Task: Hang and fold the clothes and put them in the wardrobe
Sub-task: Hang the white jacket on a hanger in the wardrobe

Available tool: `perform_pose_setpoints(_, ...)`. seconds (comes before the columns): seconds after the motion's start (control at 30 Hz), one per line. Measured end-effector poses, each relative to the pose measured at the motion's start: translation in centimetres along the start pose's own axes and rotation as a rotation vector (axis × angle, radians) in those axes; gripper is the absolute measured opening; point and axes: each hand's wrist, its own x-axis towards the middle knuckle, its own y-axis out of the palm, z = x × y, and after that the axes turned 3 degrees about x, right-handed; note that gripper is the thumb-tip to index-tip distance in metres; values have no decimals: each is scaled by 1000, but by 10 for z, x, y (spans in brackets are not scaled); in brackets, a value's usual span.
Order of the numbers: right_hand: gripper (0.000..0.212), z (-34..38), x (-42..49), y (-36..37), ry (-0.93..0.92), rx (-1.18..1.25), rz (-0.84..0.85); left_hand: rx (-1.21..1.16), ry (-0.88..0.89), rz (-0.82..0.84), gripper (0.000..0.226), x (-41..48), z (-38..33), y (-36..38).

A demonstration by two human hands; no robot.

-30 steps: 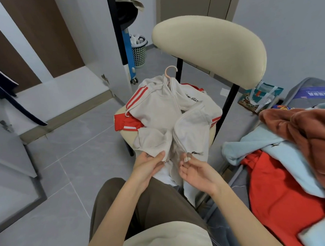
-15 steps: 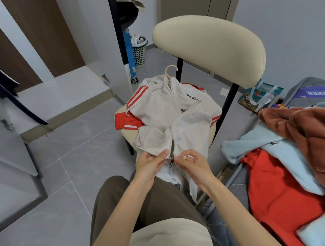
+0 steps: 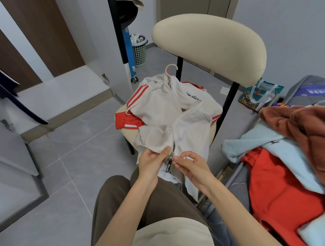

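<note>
On chair seat (image 3: 213, 136), pinches jacket (image 3: 157, 108) hem, left hand (image 3: 150, 163) and right hand (image 3: 193, 165) grips flanking slider (image 3: 172, 154); zip track toward twelve o'clock.

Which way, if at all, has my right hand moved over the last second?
Yes: the right hand shifted slightly left, toward the zipper on the jacket, away from the chair leg.
</note>
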Motion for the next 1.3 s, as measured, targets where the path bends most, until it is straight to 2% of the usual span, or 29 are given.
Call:
perform_pose_setpoints(0.23,16,0,-2,7,30,179,-91,68,74,69,25,-1,-1,-4)
perform_pose_setpoints(0.4,22,3,-2,9,44,182,-130,123,74,136,25,-2,-1,-7)
perform_pose_setpoints(0.53,24,0,-2,11,67,237,-117,277,126,104,26,3,-5,-10)
perform_pose_setpoints(0.7,39,0,1,11,30,205,-172,385,171,121,22,4,-7,-9)
perform_pose_setpoints(0.77,35,0,2,11,31,150,-173,365,166,104,23,3,-5,-10)
perform_pose_setpoints(0.9,20,17,4,11,95,-187,-136,404,168,51,23,1,-1,-12)
perform_pose_setpoints(1.1,56,40,6,10,233,-716,-27,428,162,53,27,-2,-4,-13)
perform_pose_setpoints(1.2,67,38,9,7,318,-631,-8,421,163,57,34,-6,-6,-15)
perform_pose_setpoints(1.3,63,33,7,8,402,-556,25,432,154,61,35,-9,-5,-16)
